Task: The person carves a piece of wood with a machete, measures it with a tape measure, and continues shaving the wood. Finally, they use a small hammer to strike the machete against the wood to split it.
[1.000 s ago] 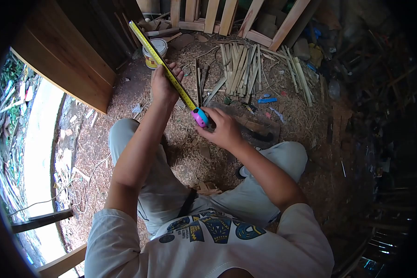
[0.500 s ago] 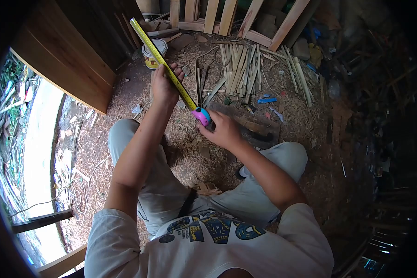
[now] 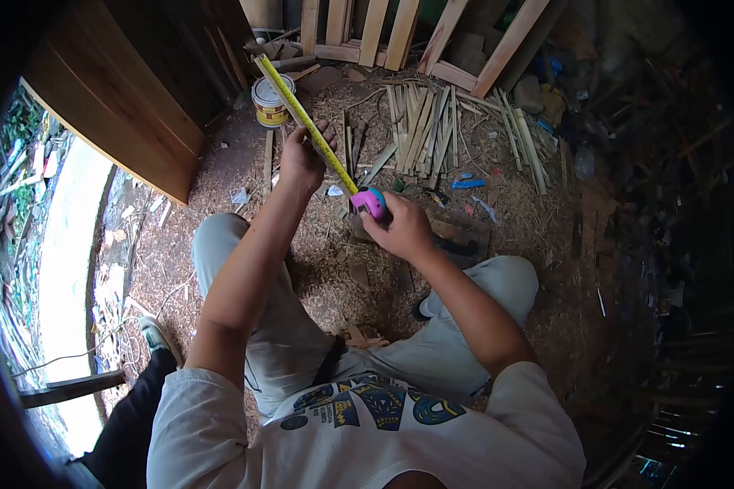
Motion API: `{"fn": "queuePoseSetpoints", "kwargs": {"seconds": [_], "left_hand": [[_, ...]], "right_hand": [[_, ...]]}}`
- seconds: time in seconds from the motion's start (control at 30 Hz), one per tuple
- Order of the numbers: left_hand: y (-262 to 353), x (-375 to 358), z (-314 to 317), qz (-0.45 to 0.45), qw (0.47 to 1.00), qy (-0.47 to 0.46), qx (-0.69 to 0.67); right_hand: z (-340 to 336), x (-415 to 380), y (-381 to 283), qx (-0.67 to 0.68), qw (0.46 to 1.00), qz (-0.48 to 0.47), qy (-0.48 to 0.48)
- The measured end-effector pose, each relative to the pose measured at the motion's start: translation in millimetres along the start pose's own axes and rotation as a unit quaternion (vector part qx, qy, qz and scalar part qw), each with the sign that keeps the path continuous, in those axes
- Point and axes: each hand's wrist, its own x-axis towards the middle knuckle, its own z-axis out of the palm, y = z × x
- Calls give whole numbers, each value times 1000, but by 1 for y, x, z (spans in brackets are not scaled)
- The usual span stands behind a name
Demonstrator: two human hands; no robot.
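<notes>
A tape measure (image 3: 370,204) with a pink and blue case sits in my right hand (image 3: 406,227), thumb and fingers closed around it. Its yellow blade (image 3: 302,116) is pulled out and slants up and left, its free end overlapping a paint can in this view. My left hand (image 3: 302,165) supports the blade partway along, fingers curled beneath and beside it. A thin pale edge runs along the blade's left side. Both forearms reach forward over my bent knees, well above the littered ground.
A lidded paint can (image 3: 270,103) stands ahead on the left. Split wooden strips (image 3: 422,130) lie in a pile beyond my hands, near wooden frames (image 3: 400,37). A wooden panel (image 3: 130,114) leans at left. Another person's shoe (image 3: 156,333) and dark trouser leg show at lower left.
Both hands and the tape measure have shifted slightly right, and the blade's free end has dropped lower in view. Another person's leg and shoe have appeared at lower left.
</notes>
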Motion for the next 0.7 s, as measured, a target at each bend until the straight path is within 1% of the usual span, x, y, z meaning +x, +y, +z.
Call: {"fn": "queuePoseSetpoints", "kwargs": {"seconds": [0.07,0.17,0.3,0.4,0.47,0.6,0.67,0.7], "left_hand": [[-2,-1,2,6,1000,29,-6],[0,-6,3,-2,999,35,22],[1,1,-9,-21,1000,15,10],[0,-2,-7,-19,999,27,16],[-1,-7,0,6,997,58,52],[-4,-6,-6,-12,997,36,63],[-12,-1,-12,-43,992,21,119],[-17,0,-15,-44,992,20,119]], "right_hand": [[-3,4,-3,-2,999,-26,38],[-9,7,-4,-15,999,-22,44],[-12,10,-8,-1,998,-19,55],[-11,10,-4,14,998,-25,55],[-12,11,-6,6,998,-29,59],[-12,13,-6,12,998,-28,63],[-12,14,-6,3,995,-30,90],[-14,15,-7,2,995,-30,90]]}}
